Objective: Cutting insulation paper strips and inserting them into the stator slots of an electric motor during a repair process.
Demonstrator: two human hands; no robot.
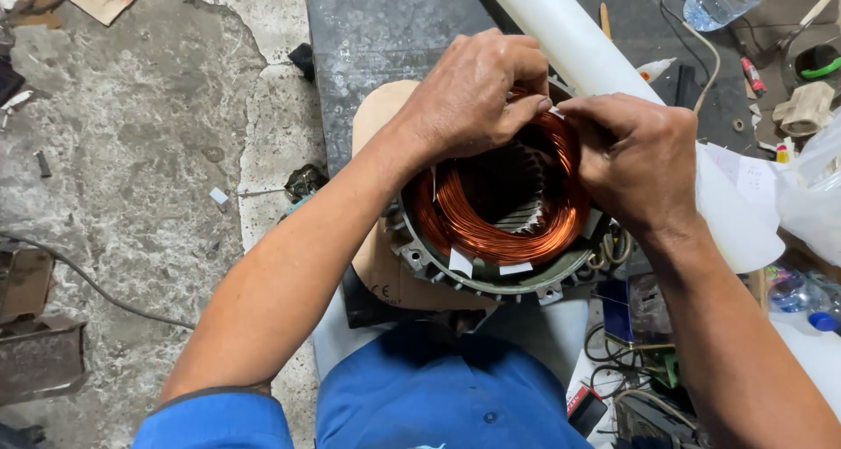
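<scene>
- Your left hand [469, 94] pinches the copper winding [499, 208] at the motor housing's [491, 278] far rim, on the bench [385, 37].
- Your right hand [635, 160] grips the same spot, beside the white tube [569, 42].
- Coils look seated; paper slips [461, 261] protrude, tidying seemingly unfinished.

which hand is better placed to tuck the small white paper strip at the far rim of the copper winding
Probably the right hand: its fingertips pinch the small white paper strip, while the left hand presses the copper wire winding.

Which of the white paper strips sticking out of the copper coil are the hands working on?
The strip at the coil's far edge, pinched between both hands; the near-edge strips stick out untouched.
</scene>
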